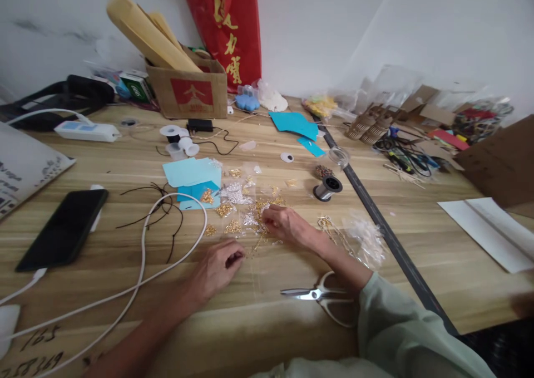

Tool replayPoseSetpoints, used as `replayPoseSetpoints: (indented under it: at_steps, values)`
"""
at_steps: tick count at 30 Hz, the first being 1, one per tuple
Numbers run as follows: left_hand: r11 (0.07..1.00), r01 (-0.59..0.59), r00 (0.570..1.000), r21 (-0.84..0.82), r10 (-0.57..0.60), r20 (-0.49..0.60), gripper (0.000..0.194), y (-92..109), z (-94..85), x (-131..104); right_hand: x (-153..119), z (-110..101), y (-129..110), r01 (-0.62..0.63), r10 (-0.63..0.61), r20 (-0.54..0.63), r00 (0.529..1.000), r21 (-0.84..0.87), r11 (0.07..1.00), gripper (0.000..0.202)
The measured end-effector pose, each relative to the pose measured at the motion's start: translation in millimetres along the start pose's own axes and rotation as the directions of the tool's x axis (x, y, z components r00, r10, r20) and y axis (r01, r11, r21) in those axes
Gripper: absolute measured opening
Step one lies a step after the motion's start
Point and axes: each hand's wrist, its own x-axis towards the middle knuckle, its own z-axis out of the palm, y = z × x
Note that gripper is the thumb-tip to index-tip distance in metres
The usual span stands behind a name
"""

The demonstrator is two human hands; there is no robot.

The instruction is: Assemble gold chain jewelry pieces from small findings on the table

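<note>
My right hand [284, 223] reaches into the gold beads [273, 202] and silver beads [250, 219] spread mid-table, its fingers pressed together. Whatever is between those fingertips is hidden or too small to name. Closer to me, my left hand [221, 264] rests on the table with thumb and fingers pinched. At its fingertips a thin strand with small gold beads [255, 248] seems to begin, but I cannot make out the grip. Small heaps of gold findings [232, 226] and a bag of silver pieces [236, 192] lie just beyond. Scissors [315, 294] lie partly open beside my right forearm.
A wire spool [327, 188] stands right of the beads, with a clear plastic bag [365, 239] nearer me. Blue cards [194, 175] lie behind the heaps. A white cable [144, 255] loops left, near a phone [62, 229]. A cardboard box [187, 97] stands at the back.
</note>
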Motion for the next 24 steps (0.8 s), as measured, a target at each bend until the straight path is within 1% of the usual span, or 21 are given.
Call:
replayPoseSetpoints:
  at_steps: [4,8,12,17,20,24]
  values:
    - [1.000,-0.003,1.000,-0.009,0.003,-0.007,0.014,1.1,-1.6,0.3,-0.5,1.3,2.8,0.011,-0.012,0.015,1.000,0.063,0.998,0.014]
    - [0.999,0.021,1.000,-0.038,-0.021,-0.004,0.013,1.7,-3.0,0.2,-2.7,-0.1,0.7,-0.047,0.046,0.023,0.999,0.062,0.997,0.013]
    - [0.998,0.041,0.999,-0.054,-0.041,0.000,0.012,1.5,-3.5,0.5,-6.0,-0.7,1.0,-0.106,0.106,-0.007,0.994,-0.027,0.994,0.015]
    - [0.998,0.028,1.000,-0.047,-0.028,-0.001,0.012,0.6,-2.8,0.5,-11.0,-1.2,-3.9,-0.153,0.156,-0.002,0.988,-0.203,0.967,0.017]
    - [0.999,0.031,1.000,-0.044,-0.031,0.002,0.013,0.1,-2.6,0.3,-12.7,-0.5,-10.9,-0.149,0.158,0.019,0.987,-0.248,0.957,0.016]
    - [0.999,0.020,1.000,-0.047,-0.020,-0.006,0.012,0.0,-2.6,0.3,-13.2,3.4,-18.7,-0.107,0.125,0.049,0.991,-0.272,0.956,0.012]
